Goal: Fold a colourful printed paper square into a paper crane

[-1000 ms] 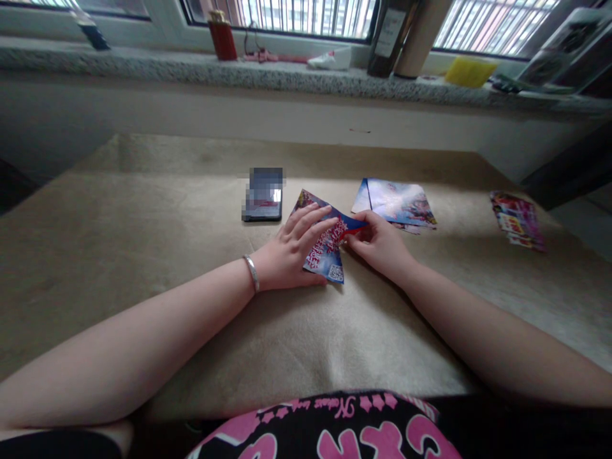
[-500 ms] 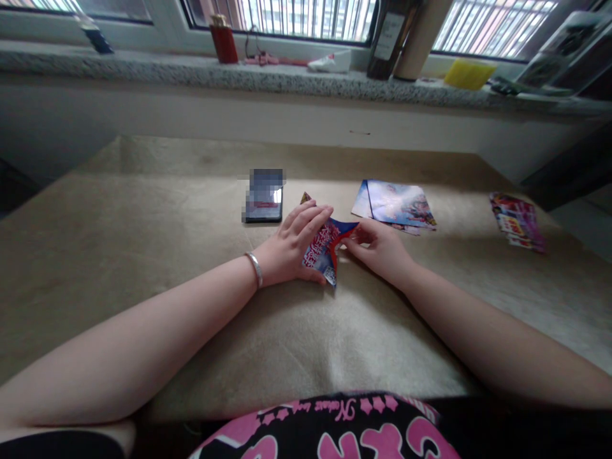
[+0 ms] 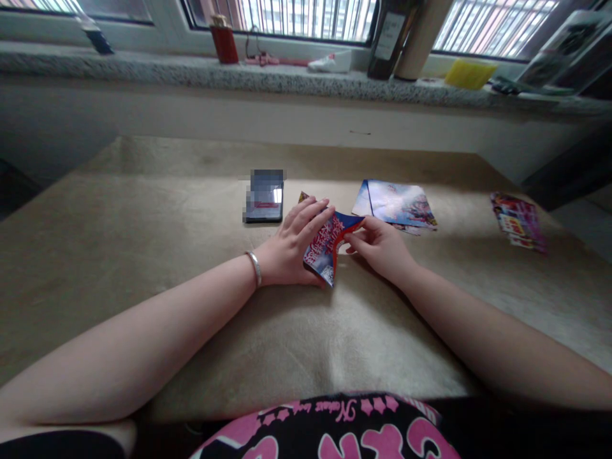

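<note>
A folded sheet of glossy printed paper [image 3: 325, 241], blue and red with pink lettering, is between my hands near the middle of the table. My left hand [image 3: 296, 245] lies over its left part, fingers across the top and thumb at the lower edge, holding it. With fingertips closed, my right hand [image 3: 380, 245] pinches the upper right corner. The paper's right side bends up and curves, showing a red edge. How many layers it has, I cannot tell. A silver bracelet [image 3: 254, 268] circles my left wrist.
A phone [image 3: 266, 197], partly blurred, lies beyond my left hand. Several light blue picture sheets [image 3: 401, 204] lie behind my right hand, with purple-red printed cards [image 3: 519, 223] farther right. On the stone windowsill [image 3: 157, 71] stand a red bottle [image 3: 224, 41] and a yellow item [image 3: 471, 74].
My right hand has pulled the paper's corner slightly right and up, so the gap at the curved edge looks wider. The left hand has barely moved.
</note>
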`<state>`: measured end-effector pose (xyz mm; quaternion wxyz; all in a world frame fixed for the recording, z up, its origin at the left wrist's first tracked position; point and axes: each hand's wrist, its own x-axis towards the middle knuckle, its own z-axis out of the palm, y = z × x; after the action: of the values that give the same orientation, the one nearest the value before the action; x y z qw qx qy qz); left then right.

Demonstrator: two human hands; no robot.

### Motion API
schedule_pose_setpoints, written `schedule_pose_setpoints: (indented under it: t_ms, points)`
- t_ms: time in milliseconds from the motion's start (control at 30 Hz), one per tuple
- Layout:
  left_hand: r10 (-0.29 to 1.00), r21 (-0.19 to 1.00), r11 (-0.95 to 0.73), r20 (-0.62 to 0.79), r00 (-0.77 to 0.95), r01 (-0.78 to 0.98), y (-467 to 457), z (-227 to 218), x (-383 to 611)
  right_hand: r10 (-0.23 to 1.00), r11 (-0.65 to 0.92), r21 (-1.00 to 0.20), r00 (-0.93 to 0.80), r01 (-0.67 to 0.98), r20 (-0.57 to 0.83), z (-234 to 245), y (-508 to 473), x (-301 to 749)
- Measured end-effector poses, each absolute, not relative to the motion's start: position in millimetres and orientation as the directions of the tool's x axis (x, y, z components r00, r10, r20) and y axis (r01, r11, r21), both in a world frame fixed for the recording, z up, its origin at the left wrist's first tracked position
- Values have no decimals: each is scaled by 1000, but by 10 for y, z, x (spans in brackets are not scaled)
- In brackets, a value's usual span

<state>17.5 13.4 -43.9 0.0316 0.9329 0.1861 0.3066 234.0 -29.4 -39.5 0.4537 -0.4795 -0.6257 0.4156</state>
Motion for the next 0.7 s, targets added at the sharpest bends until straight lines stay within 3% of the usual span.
schedule_pose_setpoints:
  t_ms: [300,467,700]
  points:
    - [352,76,-918,604,715,388,93,-358,209,911,411,-774,-245,482,331,-328,-344,2333]
    - [394,95,-900,597,699,426,89,-340,218,878,478,-722,-267,500,397,-306,-349,2335]
    - [456,131,-866,604,653,483,54,-285,228,877,480,-764,-255,431,407,-304,-357,2325]
